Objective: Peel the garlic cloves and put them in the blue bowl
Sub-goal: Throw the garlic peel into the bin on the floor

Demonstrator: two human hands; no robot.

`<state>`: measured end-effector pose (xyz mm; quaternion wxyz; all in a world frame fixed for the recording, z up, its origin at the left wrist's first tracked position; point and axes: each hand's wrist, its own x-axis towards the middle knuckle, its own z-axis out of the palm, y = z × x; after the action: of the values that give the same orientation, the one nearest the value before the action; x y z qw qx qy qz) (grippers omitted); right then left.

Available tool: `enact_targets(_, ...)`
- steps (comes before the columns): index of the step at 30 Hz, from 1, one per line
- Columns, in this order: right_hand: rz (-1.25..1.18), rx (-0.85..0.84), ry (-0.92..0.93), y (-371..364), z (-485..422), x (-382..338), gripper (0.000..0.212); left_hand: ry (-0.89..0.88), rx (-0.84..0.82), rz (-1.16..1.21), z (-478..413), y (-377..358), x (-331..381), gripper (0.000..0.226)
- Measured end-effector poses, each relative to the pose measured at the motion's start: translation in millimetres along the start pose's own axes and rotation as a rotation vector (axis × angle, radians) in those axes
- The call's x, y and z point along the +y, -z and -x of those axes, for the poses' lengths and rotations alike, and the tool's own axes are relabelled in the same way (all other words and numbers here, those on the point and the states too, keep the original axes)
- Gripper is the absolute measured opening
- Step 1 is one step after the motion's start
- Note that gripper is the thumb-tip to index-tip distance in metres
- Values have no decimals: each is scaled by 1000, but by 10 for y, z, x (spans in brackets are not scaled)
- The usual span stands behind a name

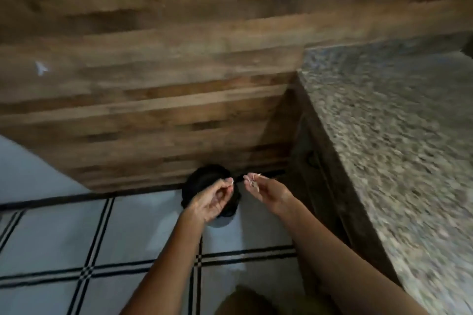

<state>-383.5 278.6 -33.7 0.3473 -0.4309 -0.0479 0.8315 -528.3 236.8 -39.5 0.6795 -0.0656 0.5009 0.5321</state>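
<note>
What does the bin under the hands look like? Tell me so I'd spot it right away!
Follow the big wooden wall down to where it meets the white floor with black lines. There stands a round bin, just beneath the left hand; the right hand beside it pinches pale garlic skin. It is the only dark, round thing on that pale floor.

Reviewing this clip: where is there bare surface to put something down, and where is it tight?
The speckled stone counter on the right is bare as far as shown. The tiled floor left of the black-lined bin is open. It is tight over the bin, where the left hand and right hand nearly meet.
</note>
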Motion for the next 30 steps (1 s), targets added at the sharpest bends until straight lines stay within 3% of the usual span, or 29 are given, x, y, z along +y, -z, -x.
enact_targets(13,172,49,-139,-365,-1928,172,17,-41,147,341,-1232,547,486,10)
enact_targets(15,187,64,-139,-345,-2190,201,25,-22,161,409,-1465,625,477,12)
enact_targets(21,249,181,-122,-41,-2641,143,27,30,185,621,-1953,618,329,8)
enact_targets(28,179,200,-182,229,-3037,214,41,-115,93,879,-2391,418,-68,7)
enact_targets(30,194,194,-183,324,-3252,256,40,-116,145,955,-2579,376,-153,14)
